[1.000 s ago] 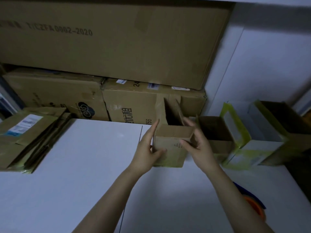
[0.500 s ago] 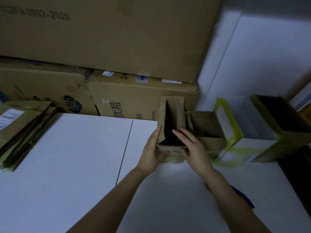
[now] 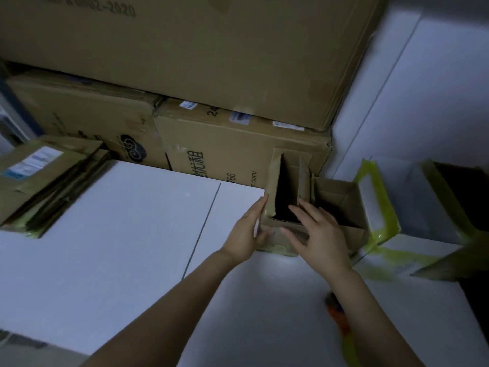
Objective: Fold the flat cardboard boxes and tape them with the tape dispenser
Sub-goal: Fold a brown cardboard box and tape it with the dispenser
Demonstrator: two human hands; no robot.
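Observation:
A small brown cardboard box (image 3: 274, 178) stands open-topped on the white table (image 3: 119, 247), against the big boxes at the back. My left hand (image 3: 244, 231) holds its left side, fingers flat on the wall and thumb round the near corner. My right hand (image 3: 321, 233) rests on the near right edge, fingers straight over the front flap. A stack of flat cardboard boxes (image 3: 45, 178) lies at the table's left. The tape dispenser (image 3: 341, 324), orange and blue, shows partly beside my right forearm.
Several folded boxes stand in a row at the right: a brown one (image 3: 341, 202), one with yellow-green tape (image 3: 378, 205) and a dark open one (image 3: 460, 197). Large cartons (image 3: 211, 154) are stacked along the back. A white wall (image 3: 423, 102) rises at the right.
The small box has been set down next to the row of folded boxes. Both hands stayed on it, and the view has shifted closer and lower.

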